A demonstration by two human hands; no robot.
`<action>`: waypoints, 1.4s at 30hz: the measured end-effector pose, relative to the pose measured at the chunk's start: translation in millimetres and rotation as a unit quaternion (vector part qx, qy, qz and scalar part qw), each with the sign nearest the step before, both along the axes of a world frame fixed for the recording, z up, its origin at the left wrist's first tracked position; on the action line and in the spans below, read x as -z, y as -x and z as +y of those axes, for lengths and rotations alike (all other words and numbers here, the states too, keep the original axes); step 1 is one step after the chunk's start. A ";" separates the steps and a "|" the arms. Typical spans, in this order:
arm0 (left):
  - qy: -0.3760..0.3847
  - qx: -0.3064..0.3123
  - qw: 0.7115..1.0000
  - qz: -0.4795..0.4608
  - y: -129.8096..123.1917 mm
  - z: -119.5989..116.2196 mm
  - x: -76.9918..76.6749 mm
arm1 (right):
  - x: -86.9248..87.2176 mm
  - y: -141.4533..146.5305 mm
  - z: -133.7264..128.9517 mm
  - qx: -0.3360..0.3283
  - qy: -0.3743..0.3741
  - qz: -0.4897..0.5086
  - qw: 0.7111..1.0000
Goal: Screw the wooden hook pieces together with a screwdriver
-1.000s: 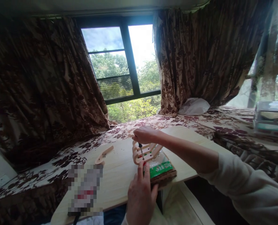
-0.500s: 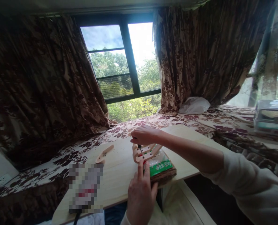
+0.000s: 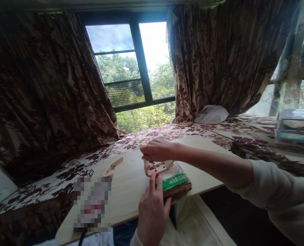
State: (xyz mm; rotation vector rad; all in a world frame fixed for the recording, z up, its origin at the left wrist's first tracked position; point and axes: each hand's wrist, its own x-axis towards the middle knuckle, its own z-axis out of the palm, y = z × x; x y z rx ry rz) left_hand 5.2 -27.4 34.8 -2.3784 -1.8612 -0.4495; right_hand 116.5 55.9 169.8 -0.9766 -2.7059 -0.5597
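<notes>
My right hand [image 3: 155, 149] is closed round the handle of a screwdriver [image 3: 154, 166], whose thin shaft points down at a curved pale wooden piece [image 3: 148, 171]. That piece rests on a green and clear plastic packet [image 3: 173, 181] near the board's front edge. My left hand [image 3: 153, 208] is below it, index and middle fingertips pressed on the near end of the wooden piece, thumb at the packet's side. Another curved wooden piece [image 3: 113, 167] with dark holes lies to the left on the pale board [image 3: 128, 194].
A blurred-out object [image 3: 92, 205] with a black cable lies on the board's left. Behind are patterned cloth [image 3: 131, 141], a white plastic bag [image 3: 211, 114] and a window between curtains. A clear box [image 3: 295, 128] stands at the right.
My right hand has moved slightly down and left, turned a little, and now covers more of the wooden piece. The view has shifted slightly.
</notes>
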 end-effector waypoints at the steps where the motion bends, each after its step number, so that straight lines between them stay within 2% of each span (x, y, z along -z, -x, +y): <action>1: 0.001 0.000 1.000 0.000 -0.3 0.2 -0.3 | 1.1 1.4 2.8 0.024 0.008 0.010 1.000; 4: 0.009 -0.003 1.000 0.003 -0.9 0.0 -2.0 | 1.1 6.2 13.0 0.082 0.030 0.027 0.996; 8: 0.020 -0.013 1.000 0.008 -1.0 -1.2 -3.2 | -6.1 5.5 19.3 0.106 0.042 0.017 0.993; 12: 0.017 -0.010 1.000 0.008 -0.6 -1.4 -2.1 | -12.8 -3.8 8.4 0.059 0.024 -0.022 0.998; 15: 0.004 -0.007 1.000 0.005 -0.5 -1.1 -0.9 | -11.3 -7.4 -0.1 -0.006 -0.006 -0.043 0.999; 17: 0.001 -0.010 1.000 0.003 -0.4 -0.9 -0.1 | -8.2 -6.3 -1.1 -0.013 -0.009 -0.038 0.999; 24: -0.001 -0.007 1.000 0.000 -0.5 -0.8 1.5 | -6.8 4.5 15.9 0.109 0.071 0.009 0.991; 27: 0.007 -0.012 1.000 -0.001 -0.1 -0.9 0.7 | -14.1 1.2 21.0 0.122 0.098 0.004 0.988; 29: 0.010 -0.009 1.000 0.001 0.3 -1.2 0.0 | -19.7 -3.9 19.9 0.102 0.127 -0.010 0.987; 31: 0.004 -0.003 1.000 0.004 0.5 -1.6 -0.2 | -23.4 -8.9 15.7 0.055 0.147 -0.019 0.987; 33: -0.004 -0.001 1.000 0.006 0.5 -1.7 0.3 | -23.8 -11.9 10.2 0.003 0.144 -0.017 0.989; 35: -0.011 -0.001 1.000 0.005 0.2 -1.6 1.5 | -21.4 -11.9 5.6 -0.019 0.122 -0.008 0.992; 42: -0.010 -0.001 1.000 0.003 -0.2 -1.3 1.9 | -9.7 -2.6 14.9 0.065 0.096 0.019 0.993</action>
